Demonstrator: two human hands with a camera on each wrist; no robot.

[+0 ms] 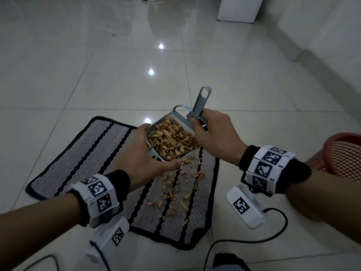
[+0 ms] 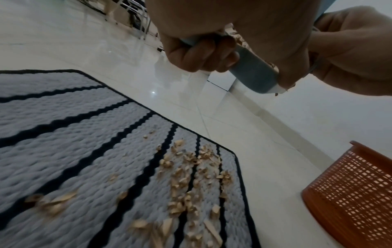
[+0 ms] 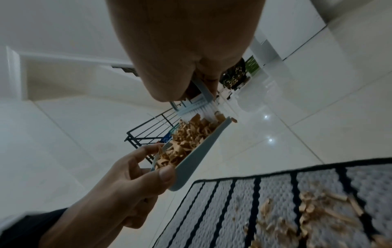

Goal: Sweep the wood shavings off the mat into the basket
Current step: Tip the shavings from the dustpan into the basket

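- A glossy white tiled floor carries a grey mat with black stripes, lying at 7 o'clock in the head view.
- The left hand grips the near edge of a blue-grey dustpan, thumb on one side and fingers curled under, holding it tilted above the mat's far right corner.
- The right hand pinches the handle of a small brush, whose white bristles rest in the pan at its far end.
- Wood shavings fill the dustpan; more lie scattered on the mat towards 6 o'clock from it.
- The orange mesh basket stands on the floor at 3 o'clock, well apart from the mat.
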